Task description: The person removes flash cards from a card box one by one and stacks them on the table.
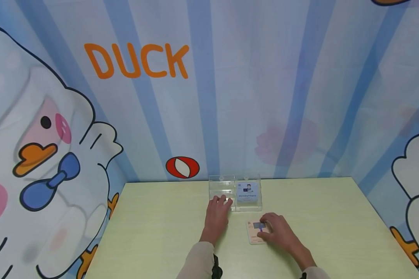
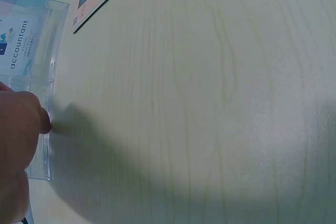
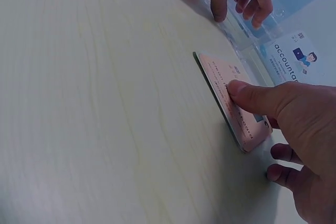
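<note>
A clear plastic two-compartment card holder [image 1: 260,207] stands at the back of the table. A blue-white card reading "accountant" [image 1: 247,192] lies in its right compartment. My left hand [image 1: 216,215] grips the front of the left compartment, its thumb at the outer edge and fingers over the inside. In front of the holder lies a small stack of cards [image 3: 218,71]; the top one is pink, its "clean … board" text partly covered. My right hand [image 1: 281,232] pinches this stack, thumb on top and fingers at the far edge. Some fingertips are hidden under it.
The pale wood-grain table [image 1: 153,224] meets a blue striped curtain [image 1: 230,97] right behind the holder. More printed cloth with a duck [image 1: 66,186] closes off the left side, and cloth also hangs at the right.
</note>
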{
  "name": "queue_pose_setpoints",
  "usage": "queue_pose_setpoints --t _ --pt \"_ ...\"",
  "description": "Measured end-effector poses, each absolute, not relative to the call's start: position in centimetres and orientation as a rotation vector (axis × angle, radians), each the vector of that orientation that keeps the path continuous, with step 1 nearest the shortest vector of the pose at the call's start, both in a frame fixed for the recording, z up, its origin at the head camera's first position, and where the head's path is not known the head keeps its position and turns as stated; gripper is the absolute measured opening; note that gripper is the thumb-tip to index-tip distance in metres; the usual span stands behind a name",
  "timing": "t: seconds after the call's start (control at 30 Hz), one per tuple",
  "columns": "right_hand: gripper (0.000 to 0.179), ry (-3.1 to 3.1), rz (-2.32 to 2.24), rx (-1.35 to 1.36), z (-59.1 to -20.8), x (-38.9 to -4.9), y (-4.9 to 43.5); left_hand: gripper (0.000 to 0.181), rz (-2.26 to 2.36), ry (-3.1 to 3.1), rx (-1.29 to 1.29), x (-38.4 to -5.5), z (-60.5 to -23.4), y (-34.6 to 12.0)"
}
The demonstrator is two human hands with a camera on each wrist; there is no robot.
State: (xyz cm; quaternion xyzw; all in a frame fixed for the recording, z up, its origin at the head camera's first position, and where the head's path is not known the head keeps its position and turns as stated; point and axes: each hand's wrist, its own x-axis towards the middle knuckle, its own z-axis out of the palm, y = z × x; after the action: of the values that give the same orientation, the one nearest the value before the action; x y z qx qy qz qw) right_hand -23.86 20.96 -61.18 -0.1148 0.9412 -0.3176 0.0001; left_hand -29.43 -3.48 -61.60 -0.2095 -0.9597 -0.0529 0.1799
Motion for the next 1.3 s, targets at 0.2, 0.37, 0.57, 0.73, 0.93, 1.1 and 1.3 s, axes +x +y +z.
queue_pose_setpoints --t 0.2,0.37,0.57,0.73,0.93,1.1,1.3 --pt "0.038 2.96 -1.035 -0.381 -61.6 -23.9 21.0 0.047 -0.15 -2.722 -0.585 -29.4 -61.6 -3.5" --pt "0.041 2.945 -1.043 -0.383 -61.2 -23.9 21.1 0.046 -0.153 -2.695 -0.594 -29.5 -61.8 -3.6" --pt "0.045 2.941 -1.071 -0.398 -60.4 -24.6 21.3 0.049 -0.146 -2.714 -0.591 -29.4 -61.8 -3.5" --pt "0.049 2.912 -1.143 -0.362 -59.2 -25.6 21.2 0.049 -0.137 -2.705 -0.593 -29.4 -61.8 -3.6" --pt "0.058 2.901 -1.202 -0.368 -58.0 -26.7 20.8 0.048 -0.138 -2.703 -0.594 -29.4 -61.7 -3.6" --pt "0.066 2.914 -1.177 -0.328 -57.4 -27.9 20.3 0.047 -0.14 -2.712 -0.597 -29.4 -61.7 -3.5" --pt "0.073 2.951 -1.168 -0.342 -56.9 -28.9 19.7 0.048 -0.14 -2.686 -0.606 -29.6 -61.9 -3.6"
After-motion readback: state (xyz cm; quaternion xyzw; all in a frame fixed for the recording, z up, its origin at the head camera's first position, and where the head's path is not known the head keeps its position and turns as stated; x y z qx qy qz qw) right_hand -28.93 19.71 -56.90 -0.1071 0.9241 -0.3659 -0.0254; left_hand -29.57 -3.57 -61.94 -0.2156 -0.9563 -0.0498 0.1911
